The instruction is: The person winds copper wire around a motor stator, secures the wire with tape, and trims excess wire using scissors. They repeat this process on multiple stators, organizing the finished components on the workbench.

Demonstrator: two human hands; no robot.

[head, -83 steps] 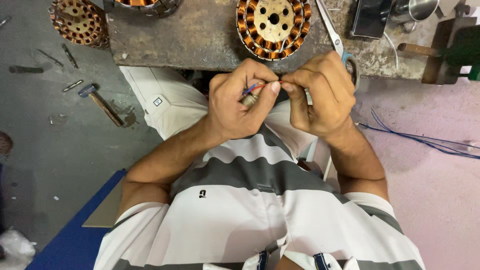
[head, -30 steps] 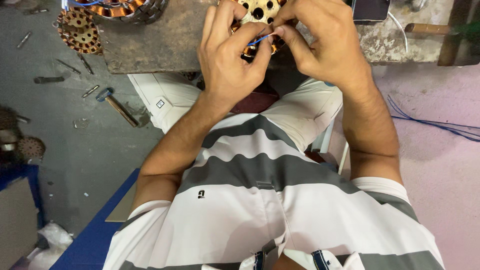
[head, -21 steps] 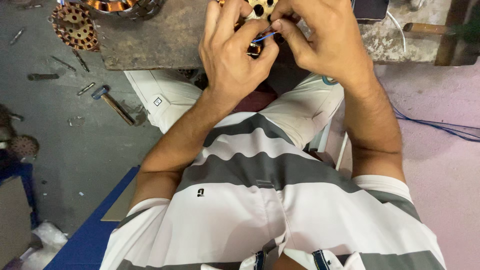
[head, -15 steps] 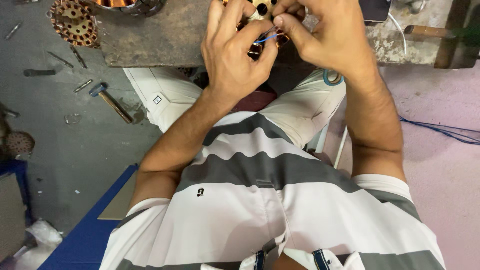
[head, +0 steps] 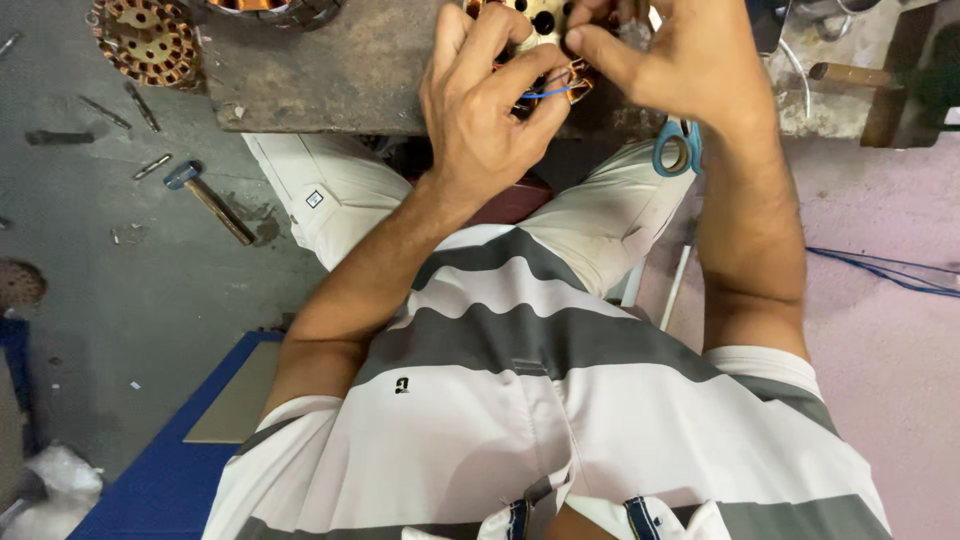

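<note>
My left hand [head: 485, 115] and my right hand [head: 680, 60] meet over a round copper-wound motor stator [head: 535, 20] on a low dark workbench [head: 340, 75]. A thin blue wire [head: 545, 94] runs between the two hands, pinched by the left thumb and forefinger at one end and by the right fingertips at the other. Most of the stator is hidden behind my fingers and the top edge of the view. Blue-handled scissors [head: 677, 148] hang at the bench edge under my right wrist.
A second stator [head: 147, 38] lies on the concrete floor at top left, with a hammer [head: 208, 198] and small metal tools [head: 140, 105] near it. Blue wires [head: 885, 272] trail across the pink floor at right. A blue board [head: 170, 470] lies at lower left.
Both hands have moved up from my lap to the stator on the bench and keep working the blue wire there. The view has tilted slightly between frames.
</note>
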